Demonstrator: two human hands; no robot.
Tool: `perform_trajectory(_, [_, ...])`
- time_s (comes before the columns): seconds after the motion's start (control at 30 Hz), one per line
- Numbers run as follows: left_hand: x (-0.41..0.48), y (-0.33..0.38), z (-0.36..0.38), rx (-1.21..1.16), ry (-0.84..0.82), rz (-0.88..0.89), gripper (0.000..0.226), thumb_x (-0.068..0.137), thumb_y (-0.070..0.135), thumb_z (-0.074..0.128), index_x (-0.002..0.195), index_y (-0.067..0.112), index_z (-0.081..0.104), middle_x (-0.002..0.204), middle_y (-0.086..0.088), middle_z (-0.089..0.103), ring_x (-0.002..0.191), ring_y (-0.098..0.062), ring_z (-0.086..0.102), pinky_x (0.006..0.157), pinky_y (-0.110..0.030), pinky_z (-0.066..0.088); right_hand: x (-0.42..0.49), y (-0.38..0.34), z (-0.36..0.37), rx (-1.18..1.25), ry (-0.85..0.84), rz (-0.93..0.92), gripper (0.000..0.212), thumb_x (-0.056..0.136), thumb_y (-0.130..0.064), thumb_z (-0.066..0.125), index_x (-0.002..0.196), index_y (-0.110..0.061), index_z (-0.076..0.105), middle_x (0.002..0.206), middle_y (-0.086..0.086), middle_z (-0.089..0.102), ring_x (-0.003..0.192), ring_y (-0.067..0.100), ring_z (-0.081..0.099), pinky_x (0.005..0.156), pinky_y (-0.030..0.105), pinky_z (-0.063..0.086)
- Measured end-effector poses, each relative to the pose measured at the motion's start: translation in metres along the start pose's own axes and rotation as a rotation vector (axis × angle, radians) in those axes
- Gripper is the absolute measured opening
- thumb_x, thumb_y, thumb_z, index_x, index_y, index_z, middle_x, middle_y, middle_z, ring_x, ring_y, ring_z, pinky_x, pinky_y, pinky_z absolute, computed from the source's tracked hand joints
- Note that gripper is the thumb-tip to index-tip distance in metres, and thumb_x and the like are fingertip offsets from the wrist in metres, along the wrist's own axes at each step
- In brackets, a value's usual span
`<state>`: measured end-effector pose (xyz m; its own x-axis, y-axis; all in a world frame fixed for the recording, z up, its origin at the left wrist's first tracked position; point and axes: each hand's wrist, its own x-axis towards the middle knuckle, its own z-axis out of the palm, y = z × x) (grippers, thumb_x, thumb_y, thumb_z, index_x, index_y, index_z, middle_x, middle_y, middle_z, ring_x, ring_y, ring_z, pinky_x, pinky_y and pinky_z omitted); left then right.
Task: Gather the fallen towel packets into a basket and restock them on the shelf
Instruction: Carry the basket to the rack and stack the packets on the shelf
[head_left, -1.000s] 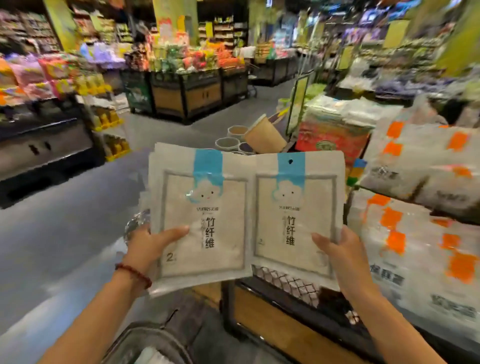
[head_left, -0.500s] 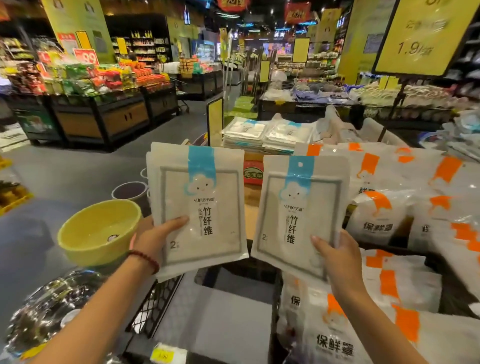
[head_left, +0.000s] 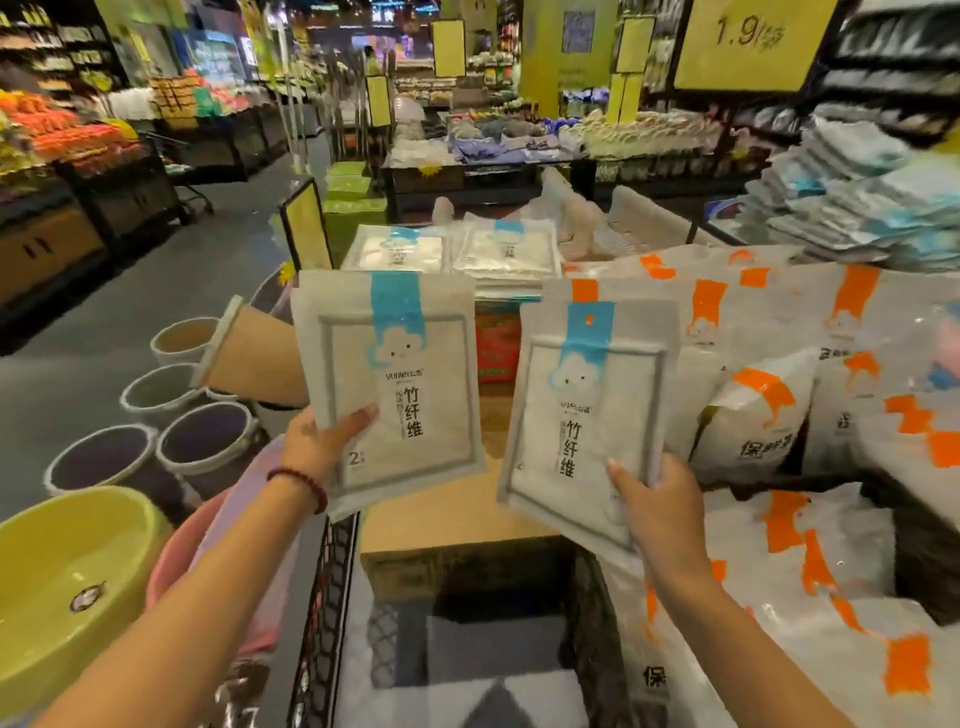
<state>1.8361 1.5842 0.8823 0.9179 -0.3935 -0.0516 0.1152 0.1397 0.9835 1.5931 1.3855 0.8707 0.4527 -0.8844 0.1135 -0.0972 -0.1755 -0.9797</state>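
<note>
I hold two grey towel packets with blue cloud labels upright in front of me. My left hand (head_left: 317, 441) grips the lower left edge of the left packet (head_left: 395, 384), thumb across its front. My right hand (head_left: 657, 512) grips the bottom right of the right packet (head_left: 587, 415), which tilts slightly. Behind them, two stacks of the same towel packets (head_left: 452, 254) lie flat on the wooden display shelf (head_left: 462, 519). No basket shows clearly in this view.
White bags with orange labels (head_left: 779, 415) fill the display on the right. Round tubs (head_left: 202, 436) and a yellow basin (head_left: 62, 577) stand low at the left. A black wire frame (head_left: 327, 597) edges the display below my hands. The grey aisle floor stretches away at the left.
My view has swung right and toward the display. The two packets, side by side and overlapping a second ago, are now apart, and both hands have carried them forward over the shelf.
</note>
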Motion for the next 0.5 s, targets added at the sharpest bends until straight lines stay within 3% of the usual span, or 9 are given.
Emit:
perform_trajectory(0.07, [0.031, -0.007, -0.002, 0.01, -0.036, -0.01, 0.016, 0.08, 0.004, 0.069, 0.094, 0.011, 0.066, 0.079, -0.003, 0.074, 0.071, -0.018, 0.071, 0.056, -0.029, 0.057, 0.005, 0.001, 0.022, -0.031, 0.013, 0.03, 0.012, 0.087, -0.016, 0.065, 0.099, -0.014, 0.061, 0.096, 0.002, 0.066, 0.093, 0.022, 0.063, 0.075, 0.031, 0.05])
perform_trajectory(0.2, [0.085, -0.027, -0.007, 0.012, -0.102, -0.046, 0.024, 0.079, 0.005, 0.069, 0.102, 0.01, 0.065, 0.09, -0.007, 0.074, 0.079, -0.023, 0.071, 0.063, -0.034, 0.058, 0.018, -0.001, 0.059, -0.089, 0.073, 0.06, 0.015, 0.087, -0.014, 0.065, 0.1, -0.015, 0.057, 0.096, 0.001, 0.063, 0.096, 0.023, 0.06, 0.078, 0.033, 0.051])
perform_trajectory(0.33, [0.13, -0.048, -0.005, 0.037, -0.154, -0.054, 0.019, 0.081, 0.012, 0.069, 0.099, 0.017, 0.067, 0.09, 0.0, 0.074, 0.083, -0.02, 0.07, 0.071, -0.035, 0.055, 0.03, 0.002, 0.084, -0.192, 0.092, 0.03, 0.01, 0.092, -0.011, 0.055, 0.097, -0.018, 0.051, 0.086, -0.014, 0.053, 0.095, 0.015, 0.053, 0.062, 0.009, 0.038])
perform_trajectory(0.43, [0.16, -0.06, 0.007, 0.069, -0.183, -0.016, 0.02, 0.081, 0.014, 0.068, 0.099, 0.023, 0.065, 0.088, 0.008, 0.073, 0.083, -0.011, 0.07, 0.068, -0.029, 0.056, 0.04, 0.008, 0.1, -0.229, 0.074, 0.069, 0.012, 0.095, -0.008, 0.047, 0.105, -0.014, 0.05, 0.102, -0.003, 0.054, 0.1, 0.015, 0.05, 0.075, 0.022, 0.04])
perform_trajectory(0.5, [0.177, -0.071, 0.017, 0.042, -0.183, -0.01, 0.022, 0.083, 0.011, 0.066, 0.103, 0.021, 0.063, 0.085, 0.011, 0.073, 0.08, -0.005, 0.07, 0.061, -0.02, 0.055, 0.045, 0.016, 0.108, -0.253, 0.075, 0.111, 0.009, 0.096, -0.009, 0.044, 0.102, -0.014, 0.047, 0.105, 0.0, 0.052, 0.1, 0.016, 0.048, 0.076, 0.025, 0.04])
